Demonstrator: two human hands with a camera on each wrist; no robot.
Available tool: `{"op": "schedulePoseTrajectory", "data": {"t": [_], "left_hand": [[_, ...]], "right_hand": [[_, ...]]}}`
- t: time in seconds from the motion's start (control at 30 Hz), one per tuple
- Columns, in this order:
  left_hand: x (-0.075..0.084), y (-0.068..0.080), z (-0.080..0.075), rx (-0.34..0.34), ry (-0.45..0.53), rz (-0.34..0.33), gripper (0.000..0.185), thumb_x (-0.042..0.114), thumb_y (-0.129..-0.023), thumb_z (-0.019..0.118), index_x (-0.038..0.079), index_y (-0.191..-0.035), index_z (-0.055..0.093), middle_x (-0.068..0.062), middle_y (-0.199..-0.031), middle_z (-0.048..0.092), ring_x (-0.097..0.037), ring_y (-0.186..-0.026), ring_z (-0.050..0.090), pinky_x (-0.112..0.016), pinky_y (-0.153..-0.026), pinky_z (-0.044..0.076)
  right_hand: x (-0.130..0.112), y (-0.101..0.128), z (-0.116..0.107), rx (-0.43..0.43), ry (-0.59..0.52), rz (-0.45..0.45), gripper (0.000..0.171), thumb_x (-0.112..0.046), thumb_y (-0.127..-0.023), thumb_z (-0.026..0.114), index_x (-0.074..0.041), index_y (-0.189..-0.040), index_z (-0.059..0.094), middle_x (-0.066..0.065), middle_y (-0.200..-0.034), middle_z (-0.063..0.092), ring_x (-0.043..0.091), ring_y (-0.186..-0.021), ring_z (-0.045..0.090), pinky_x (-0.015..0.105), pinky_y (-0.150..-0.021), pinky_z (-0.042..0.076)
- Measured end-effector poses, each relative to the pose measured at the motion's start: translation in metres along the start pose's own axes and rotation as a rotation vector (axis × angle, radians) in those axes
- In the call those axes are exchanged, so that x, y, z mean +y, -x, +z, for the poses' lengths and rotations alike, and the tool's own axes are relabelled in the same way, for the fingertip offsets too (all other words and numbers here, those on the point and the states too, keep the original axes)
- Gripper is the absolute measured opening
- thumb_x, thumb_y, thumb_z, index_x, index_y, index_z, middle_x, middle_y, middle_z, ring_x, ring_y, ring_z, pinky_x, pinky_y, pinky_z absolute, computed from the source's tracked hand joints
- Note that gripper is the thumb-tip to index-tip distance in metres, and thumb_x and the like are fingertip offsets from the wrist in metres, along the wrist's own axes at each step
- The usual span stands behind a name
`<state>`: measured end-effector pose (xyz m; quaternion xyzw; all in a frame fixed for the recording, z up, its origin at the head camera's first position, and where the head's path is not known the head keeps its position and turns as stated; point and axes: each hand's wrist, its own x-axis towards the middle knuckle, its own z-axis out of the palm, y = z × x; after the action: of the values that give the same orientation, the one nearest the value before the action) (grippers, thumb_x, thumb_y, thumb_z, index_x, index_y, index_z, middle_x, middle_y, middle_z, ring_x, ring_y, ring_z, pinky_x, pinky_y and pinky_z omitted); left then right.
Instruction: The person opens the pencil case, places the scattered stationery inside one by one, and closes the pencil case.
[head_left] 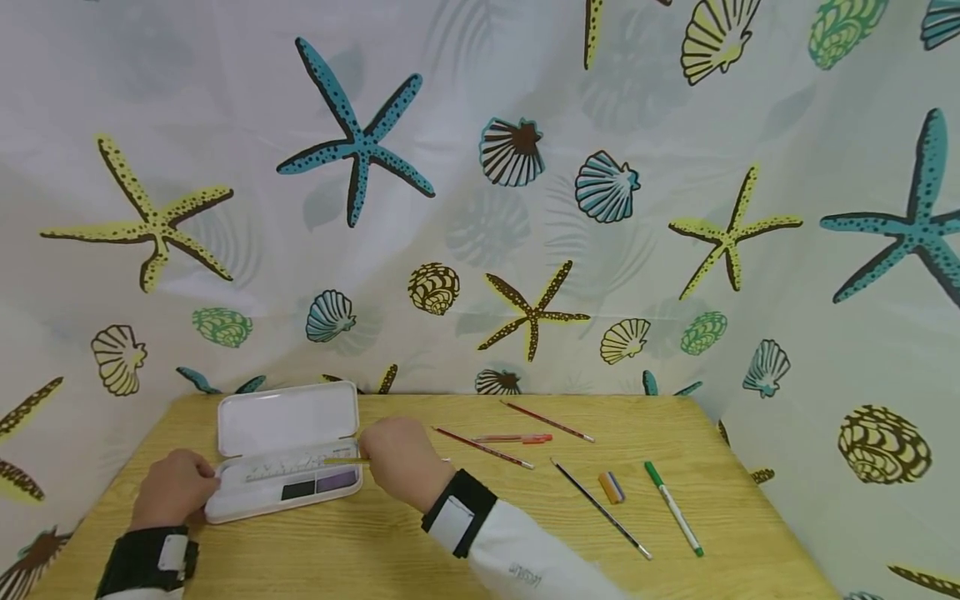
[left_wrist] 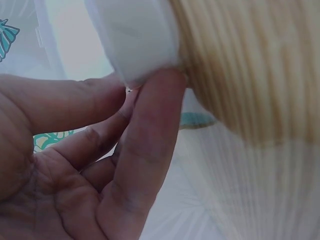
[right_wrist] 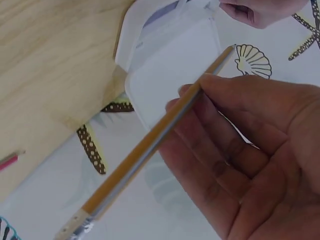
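An open white pencil case (head_left: 288, 498) lies on the table at the left with its lid (head_left: 288, 421) tipped back. Inside it are a clear ruler (head_left: 281, 468), a black block (head_left: 298, 490) and a purple block (head_left: 336, 481). My left hand (head_left: 171, 487) pinches the case's left end between thumb and fingers; the left wrist view shows the white corner (left_wrist: 142, 42) there. Above the case's right end, my right hand (head_left: 403, 461) holds a yellow-and-grey striped pencil (right_wrist: 150, 142) between thumb and fingertips. The pencil extends left over the ruler in the head view.
Right of the case lie red pencils (head_left: 483, 447), a red pen (head_left: 513, 438), a dark pencil (head_left: 600, 508), an orange-and-blue eraser (head_left: 611, 487) and a green-capped marker (head_left: 673, 508). A patterned cloth (head_left: 465, 217) hangs behind the wooden table (head_left: 337, 558).
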<state>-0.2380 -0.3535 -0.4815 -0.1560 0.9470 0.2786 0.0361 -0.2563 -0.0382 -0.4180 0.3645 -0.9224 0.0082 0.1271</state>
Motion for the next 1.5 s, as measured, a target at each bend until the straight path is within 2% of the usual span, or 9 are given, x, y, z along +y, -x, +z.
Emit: {"op": "schedulePoseTrajectory", "data": {"t": [0.23, 0.43, 0.57, 0.67, 0.97, 1.2, 1.5], "left_hand": [[0.004, 0.001, -0.004, -0.004, 0.005, -0.008, 0.024, 0.007, -0.09, 0.068, -0.016, -0.097, 0.065, -0.02, -0.08, 0.062, -0.028, -0.07, 0.059, -0.036, -0.059, 0.048], [0.002, -0.002, -0.003, 0.008, -0.002, 0.003, 0.023, 0.007, -0.089, 0.068, -0.015, -0.095, 0.066, -0.02, -0.08, 0.062, -0.028, -0.069, 0.059, -0.036, -0.059, 0.048], [0.001, -0.003, -0.002, 0.015, 0.001, 0.008, 0.022, 0.007, -0.088, 0.069, -0.014, -0.094, 0.067, -0.02, -0.08, 0.062, -0.028, -0.069, 0.059, -0.036, -0.059, 0.047], [0.001, -0.003, -0.001, 0.018, 0.004, 0.01, 0.021, 0.007, -0.088, 0.069, -0.013, -0.093, 0.067, -0.02, -0.08, 0.062, -0.028, -0.069, 0.059, -0.037, -0.059, 0.047], [-0.001, -0.003, 0.0, 0.007, 0.005, 0.002, 0.023, 0.008, -0.089, 0.07, -0.014, -0.095, 0.066, -0.021, -0.081, 0.062, -0.029, -0.071, 0.059, -0.036, -0.06, 0.047], [-0.002, -0.001, -0.001, 0.003, 0.006, 0.003, 0.021, 0.007, -0.089, 0.07, -0.013, -0.093, 0.066, -0.019, -0.078, 0.062, -0.027, -0.069, 0.059, -0.037, -0.059, 0.048], [-0.003, -0.001, -0.001, 0.002, 0.007, 0.026, 0.017, 0.007, -0.089, 0.069, -0.01, -0.089, 0.067, -0.016, -0.077, 0.063, -0.025, -0.067, 0.06, -0.036, -0.057, 0.048]], "right_hand": [[-0.024, -0.02, 0.015, -0.029, -0.036, -0.032, 0.015, -0.015, -0.095, 0.073, -0.025, -0.1, 0.083, -0.012, -0.088, 0.073, -0.002, -0.067, 0.053, 0.014, -0.058, 0.043], [-0.042, -0.034, 0.031, -0.013, 0.045, -0.094, 0.016, -0.022, -0.094, 0.076, -0.033, -0.106, 0.08, -0.016, -0.092, 0.071, -0.001, -0.078, 0.058, 0.014, -0.06, 0.044], [-0.051, -0.04, 0.037, 0.018, 0.108, -0.115, 0.017, -0.025, -0.094, 0.076, -0.036, -0.107, 0.079, -0.018, -0.094, 0.07, -0.001, -0.081, 0.06, 0.015, -0.06, 0.046], [-0.054, -0.045, 0.043, 0.044, 0.115, -0.109, 0.015, -0.025, -0.096, 0.074, -0.036, -0.105, 0.079, -0.017, -0.093, 0.07, -0.001, -0.08, 0.06, 0.016, -0.057, 0.045], [-0.063, -0.059, 0.057, 0.029, 0.111, -0.093, 0.017, -0.026, -0.095, 0.076, -0.038, -0.107, 0.079, -0.019, -0.092, 0.069, -0.001, -0.078, 0.059, 0.019, -0.051, 0.042], [-0.071, -0.068, 0.061, 0.038, 0.131, -0.12, 0.02, -0.025, -0.092, 0.079, -0.037, -0.108, 0.078, -0.019, -0.094, 0.069, 0.0, -0.081, 0.06, 0.018, -0.06, 0.046], [-0.079, -0.074, 0.073, -0.011, 0.179, -0.157, 0.017, -0.026, -0.094, 0.076, -0.037, -0.107, 0.076, -0.018, -0.095, 0.069, 0.001, -0.083, 0.061, 0.019, -0.066, 0.05]]}}
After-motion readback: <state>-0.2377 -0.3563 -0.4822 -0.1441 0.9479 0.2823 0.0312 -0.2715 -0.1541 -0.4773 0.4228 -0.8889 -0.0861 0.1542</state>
